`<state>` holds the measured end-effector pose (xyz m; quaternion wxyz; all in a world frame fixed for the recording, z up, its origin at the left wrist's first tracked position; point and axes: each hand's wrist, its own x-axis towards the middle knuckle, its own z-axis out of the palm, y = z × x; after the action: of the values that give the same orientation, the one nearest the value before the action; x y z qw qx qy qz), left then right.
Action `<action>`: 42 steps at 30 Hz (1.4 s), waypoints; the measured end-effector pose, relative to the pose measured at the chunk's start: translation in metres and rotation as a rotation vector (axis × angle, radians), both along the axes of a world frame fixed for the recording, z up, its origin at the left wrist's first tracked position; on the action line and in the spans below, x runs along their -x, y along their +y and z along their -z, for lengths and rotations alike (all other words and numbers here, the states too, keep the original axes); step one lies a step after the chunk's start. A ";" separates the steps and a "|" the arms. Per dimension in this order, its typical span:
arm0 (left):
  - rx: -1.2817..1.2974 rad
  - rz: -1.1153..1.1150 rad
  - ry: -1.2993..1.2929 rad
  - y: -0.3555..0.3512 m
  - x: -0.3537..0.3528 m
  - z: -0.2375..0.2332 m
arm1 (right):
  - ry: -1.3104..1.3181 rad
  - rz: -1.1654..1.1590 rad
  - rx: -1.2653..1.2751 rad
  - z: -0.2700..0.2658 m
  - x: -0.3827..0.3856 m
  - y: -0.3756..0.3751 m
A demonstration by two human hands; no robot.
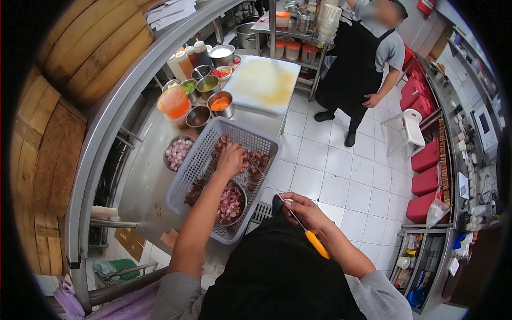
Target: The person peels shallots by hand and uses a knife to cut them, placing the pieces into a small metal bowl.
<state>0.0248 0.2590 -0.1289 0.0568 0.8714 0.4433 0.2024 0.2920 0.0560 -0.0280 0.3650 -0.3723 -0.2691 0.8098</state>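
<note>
My left hand (pixel 230 159) reaches into a grey plastic basket (pixel 198 160) and presses down on the dark red meat pieces (pixel 255 159) inside it. A metal bowl (pixel 231 204) with more pink and red pieces sits in the near end of the basket. My right hand (pixel 302 209) hovers beside the basket's near right corner, closed on a thin metal skewer tool with an orange handle (pixel 317 244). Its point aims toward the meat.
A bowl of peeled shallots (pixel 177 152) stands left of the basket. Beyond are several metal sauce cups (pixel 220 103), an orange-lidded tub (pixel 174 104), squeeze bottles and a white cutting board (pixel 264 82). A person in a black apron (pixel 360 64) stands on the tiled floor.
</note>
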 end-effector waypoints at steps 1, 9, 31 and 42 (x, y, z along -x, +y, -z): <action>0.085 -0.059 0.002 0.001 -0.007 0.006 | -0.003 0.005 -0.002 0.000 0.000 0.000; 0.137 -0.108 -0.084 0.010 -0.012 0.015 | 0.011 0.049 -0.007 0.000 -0.009 -0.003; 1.022 -0.409 -1.176 -0.016 0.051 -0.002 | -0.010 -0.084 -0.039 -0.003 0.017 0.014; 0.991 -0.538 -0.887 -0.025 0.060 -0.039 | -0.014 -0.090 -0.042 -0.006 0.020 0.011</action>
<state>-0.0348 0.2336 -0.0904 0.5690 0.4392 0.6175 0.3193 0.2717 0.0675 -0.0216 0.3340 -0.3576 -0.3051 0.8170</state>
